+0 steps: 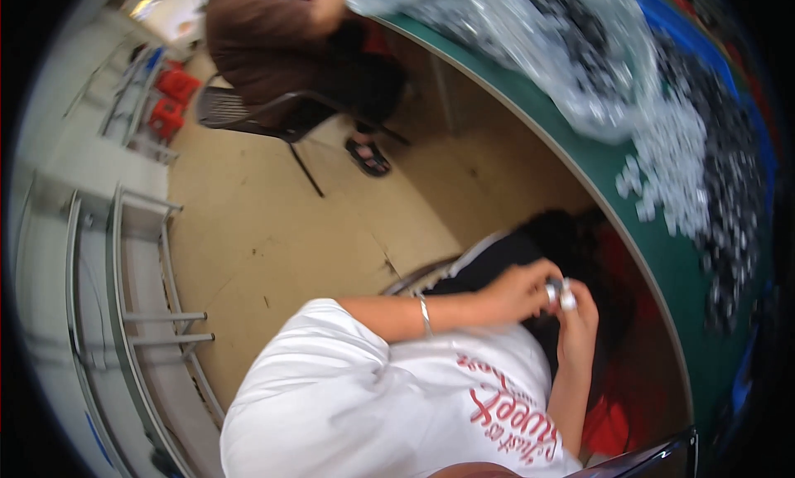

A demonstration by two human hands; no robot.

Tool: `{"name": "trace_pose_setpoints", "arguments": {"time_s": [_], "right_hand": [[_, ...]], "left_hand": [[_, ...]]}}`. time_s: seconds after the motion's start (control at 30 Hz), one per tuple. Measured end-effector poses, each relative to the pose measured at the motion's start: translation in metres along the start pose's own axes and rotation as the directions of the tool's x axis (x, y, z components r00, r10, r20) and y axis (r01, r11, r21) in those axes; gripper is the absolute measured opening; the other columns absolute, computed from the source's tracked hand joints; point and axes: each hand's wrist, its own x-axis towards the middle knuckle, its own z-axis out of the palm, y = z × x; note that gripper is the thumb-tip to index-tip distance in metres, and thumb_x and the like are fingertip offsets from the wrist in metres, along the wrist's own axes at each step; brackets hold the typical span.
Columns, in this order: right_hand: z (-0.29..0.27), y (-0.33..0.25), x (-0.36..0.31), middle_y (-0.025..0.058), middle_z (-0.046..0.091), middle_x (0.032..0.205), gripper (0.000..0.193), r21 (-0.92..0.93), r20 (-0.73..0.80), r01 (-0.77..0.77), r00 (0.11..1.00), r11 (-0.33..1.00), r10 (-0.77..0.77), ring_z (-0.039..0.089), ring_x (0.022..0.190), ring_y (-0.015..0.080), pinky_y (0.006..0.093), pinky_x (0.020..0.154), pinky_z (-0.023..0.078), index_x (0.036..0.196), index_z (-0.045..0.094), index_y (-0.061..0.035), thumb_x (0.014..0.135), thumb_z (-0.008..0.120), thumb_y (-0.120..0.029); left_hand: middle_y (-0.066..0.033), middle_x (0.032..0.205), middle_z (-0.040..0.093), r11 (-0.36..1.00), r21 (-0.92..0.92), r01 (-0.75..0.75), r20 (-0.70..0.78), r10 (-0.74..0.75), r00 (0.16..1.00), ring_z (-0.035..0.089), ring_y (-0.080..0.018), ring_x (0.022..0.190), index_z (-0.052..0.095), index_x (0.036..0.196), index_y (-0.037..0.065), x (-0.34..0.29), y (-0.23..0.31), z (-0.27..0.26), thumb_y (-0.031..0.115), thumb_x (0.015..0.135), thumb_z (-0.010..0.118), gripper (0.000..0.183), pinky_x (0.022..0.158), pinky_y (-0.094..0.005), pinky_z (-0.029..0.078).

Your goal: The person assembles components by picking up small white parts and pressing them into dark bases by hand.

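Note:
My left hand (523, 291), with a bracelet on its wrist, is closed in a pinch over my lap. Close against it is my right hand (580, 314), whose fingertips grip a small white plastic piece (568, 296). A small dark piece shows between the fingertips of the left hand, partly hidden and blurred. Both hands are held away from the table's edge, in front of my white shirt (331, 395).
A green table (613, 176) curves along the right, bearing a pile of small whitish pieces (675, 163), a heap of black pieces (733, 171) and a clear plastic bag (530, 55). Another person (257, 39) sits on a chair (281, 126) across. Metal frames line the left wall.

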Motion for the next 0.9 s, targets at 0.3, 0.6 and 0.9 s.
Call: {"name": "trace_pose_setpoints", "arguments": {"time_s": [0.3, 0.6, 0.9], "right_hand": [[-0.008, -0.001, 0.000, 0.0048, 0.061, 0.086, 0.017, 0.060, -0.040, -0.096, 0.994, 0.994, 0.098, 0.057, 0.079, 0.0110, 0.0249, 0.077, 0.047, 0.105, 0.059, 0.0013, 0.095, 0.051, -0.010], [-0.016, 0.006, -0.011, 0.0050, 0.062, 0.086, 0.015, 0.118, -0.094, -0.170, 0.979, 0.978, 0.182, 0.057, 0.077, 0.0101, 0.0239, 0.074, 0.047, 0.103, 0.058, 0.0016, 0.093, 0.050, -0.007], [-0.017, 0.006, -0.016, 0.0049, 0.063, 0.088, 0.019, 0.083, -0.108, -0.122, 0.986, 0.989, 0.131, 0.058, 0.078, 0.0099, 0.0237, 0.075, 0.048, 0.107, 0.059, 0.0032, 0.094, 0.053, -0.009]], "left_hand": [[-0.0035, 0.071, 0.059, 0.886, -0.324, 0.332, 0.011, -0.347, 0.938, 0.055, -0.0082, 0.056, 0.054, 0.099, 0.001, 0.018, -0.004, 0.008, 0.011, 0.091, 0.050, 0.013, 0.049, -0.0214, 0.045], [-0.0035, 0.073, 0.058, 0.823, -0.366, 0.434, 0.082, -0.436, 0.896, 0.054, -0.0084, 0.058, 0.054, 0.097, 0.001, 0.014, -0.002, 0.023, 0.010, 0.091, 0.048, 0.012, 0.050, -0.0234, 0.047], [-0.0043, 0.079, 0.058, 0.835, -0.339, 0.433, 0.132, -0.413, 0.901, 0.056, -0.0076, 0.061, 0.052, 0.105, -0.001, 0.010, -0.001, 0.026, 0.010, 0.095, 0.046, 0.016, 0.057, -0.0254, 0.055]]}}
